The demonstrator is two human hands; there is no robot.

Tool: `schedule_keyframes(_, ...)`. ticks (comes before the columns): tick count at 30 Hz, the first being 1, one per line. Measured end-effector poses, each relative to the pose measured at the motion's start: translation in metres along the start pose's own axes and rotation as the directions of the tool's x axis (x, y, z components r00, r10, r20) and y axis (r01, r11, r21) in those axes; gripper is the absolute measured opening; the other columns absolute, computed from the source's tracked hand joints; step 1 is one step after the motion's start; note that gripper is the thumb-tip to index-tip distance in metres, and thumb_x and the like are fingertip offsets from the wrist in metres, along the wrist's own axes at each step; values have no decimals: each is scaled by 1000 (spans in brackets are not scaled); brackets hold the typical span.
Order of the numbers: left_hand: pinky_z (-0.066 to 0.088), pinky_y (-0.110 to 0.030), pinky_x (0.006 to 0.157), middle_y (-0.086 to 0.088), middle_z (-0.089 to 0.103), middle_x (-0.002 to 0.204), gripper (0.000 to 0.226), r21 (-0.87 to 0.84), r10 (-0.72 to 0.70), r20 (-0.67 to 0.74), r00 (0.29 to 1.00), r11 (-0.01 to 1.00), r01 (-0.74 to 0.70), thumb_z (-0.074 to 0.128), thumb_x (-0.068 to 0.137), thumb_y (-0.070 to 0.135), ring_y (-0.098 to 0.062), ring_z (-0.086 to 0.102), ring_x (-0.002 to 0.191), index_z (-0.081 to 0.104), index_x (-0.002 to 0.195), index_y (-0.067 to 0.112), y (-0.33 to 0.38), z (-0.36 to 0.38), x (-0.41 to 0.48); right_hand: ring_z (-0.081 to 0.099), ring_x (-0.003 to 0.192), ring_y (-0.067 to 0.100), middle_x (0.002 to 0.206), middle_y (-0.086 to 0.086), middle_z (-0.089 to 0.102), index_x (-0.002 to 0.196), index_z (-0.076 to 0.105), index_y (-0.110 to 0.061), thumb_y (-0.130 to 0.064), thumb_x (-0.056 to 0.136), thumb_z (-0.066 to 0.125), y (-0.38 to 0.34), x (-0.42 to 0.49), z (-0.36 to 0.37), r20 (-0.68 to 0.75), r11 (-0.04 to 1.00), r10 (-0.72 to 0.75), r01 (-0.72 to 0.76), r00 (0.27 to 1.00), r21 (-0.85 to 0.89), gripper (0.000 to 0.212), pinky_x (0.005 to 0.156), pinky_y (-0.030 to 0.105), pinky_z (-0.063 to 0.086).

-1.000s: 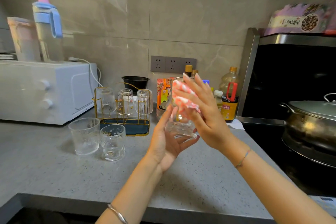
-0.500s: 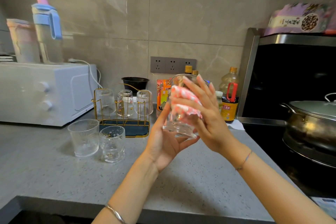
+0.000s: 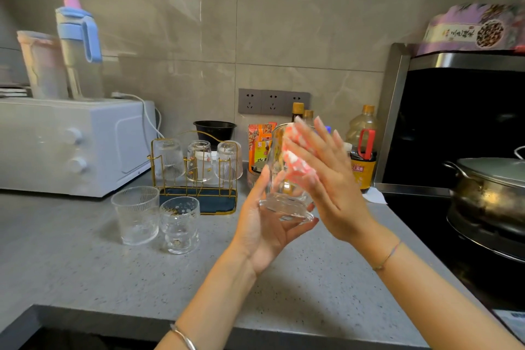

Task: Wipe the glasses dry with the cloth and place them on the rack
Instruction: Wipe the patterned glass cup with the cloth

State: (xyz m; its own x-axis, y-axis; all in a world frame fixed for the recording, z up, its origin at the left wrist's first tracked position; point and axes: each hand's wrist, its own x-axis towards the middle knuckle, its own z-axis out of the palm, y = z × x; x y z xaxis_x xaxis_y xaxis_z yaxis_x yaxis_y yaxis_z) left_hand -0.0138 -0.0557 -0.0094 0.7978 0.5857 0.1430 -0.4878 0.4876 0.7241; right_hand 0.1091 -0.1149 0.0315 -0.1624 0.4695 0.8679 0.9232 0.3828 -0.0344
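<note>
My left hand (image 3: 262, 226) cups the base of a clear glass (image 3: 282, 196) held upright above the counter. My right hand (image 3: 326, 179) presses a pink-and-white cloth (image 3: 295, 159) flat against the glass's right side, fingers straight. The gold wire rack (image 3: 196, 179) stands behind to the left with three glasses upside down on it. Two more glasses stand upright on the counter in front of the rack: a ribbed glass (image 3: 136, 214) and a dotted glass (image 3: 179, 224).
A white microwave (image 3: 71, 145) sits at the left with bottles on top. Sauce bottles (image 3: 363, 150) and a snack packet (image 3: 260, 148) line the wall. A steel pot (image 3: 491, 193) sits on the stove at right. The grey counter (image 3: 142, 278) edge runs along the bottom.
The right hand with the cloth has slid round the glass's side and its fingers have straightened. The left hand has kept its hold under the base.
</note>
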Motion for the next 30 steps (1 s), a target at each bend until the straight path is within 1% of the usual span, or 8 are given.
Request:
schedule_keyframes(6,60,-34,72,-9,71,111,46,-9,13,44,999,1000,-13,56,86,54,-22,70,87,75,106,18,2,-4,2,14,148,23,155,0,31,135,52,-21,-39,102,27,-11,-23,14,35,997,-59,57,998,61,45,119,49,6)
schedule_keyframes(10,59,-37,77,-12,68,117,62,26,39,92,995,999,-42,73,75,52,-25,69,94,65,124,15,1,-6,1,12,148,23,153,-4,32,130,56,-24,-38,102,27,-11,-21,11,33,989,-34,29,999,144,42,120,47,1)
schedule_keyframes(14,57,-41,82,-12,69,114,54,32,28,117,993,999,-32,57,88,50,-27,68,98,61,128,14,5,-5,1,7,149,22,152,-2,34,132,53,-22,-36,103,25,-8,-11,8,25,985,3,-7,1000,172,43,120,47,-1)
schedule_keyframes(16,56,-44,87,-12,66,121,59,47,21,139,990,999,-28,63,84,53,-29,67,100,60,130,17,7,-5,1,6,149,21,153,0,34,134,51,-23,-38,102,23,-6,-3,4,-9,975,44,-41,999,217,44,120,50,-1)
schedule_keyframes(20,58,-45,82,-17,65,120,81,26,-15,196,981,1000,10,83,63,53,-28,69,93,60,131,16,4,-8,0,2,149,12,152,-19,28,133,32,-62,-29,102,26,2,16,-10,-77,927,168,-132,983,351,45,119,55,10)
schedule_keyframes(22,58,-46,82,-18,66,119,82,0,-15,199,980,1000,15,84,62,53,-29,69,92,61,130,13,2,-9,0,1,149,12,153,-17,25,131,30,-66,-29,101,28,0,17,-10,-83,906,191,-143,978,398,47,120,52,12)
schedule_keyframes(27,57,-42,87,-14,62,129,62,-20,18,166,986,1000,-15,59,85,57,-28,65,106,60,132,18,1,-5,-2,2,149,17,156,-11,24,140,43,-28,-40,102,25,-10,-6,7,-60,917,165,-131,984,376,43,118,56,9)
schedule_keyframes(30,57,-37,84,-12,61,131,55,-54,32,162,986,998,-24,50,92,55,-25,66,107,61,129,16,2,-5,-2,1,149,23,156,-4,27,136,50,-17,-34,102,28,-18,-21,14,1,958,65,-63,998,279,43,118,55,3)
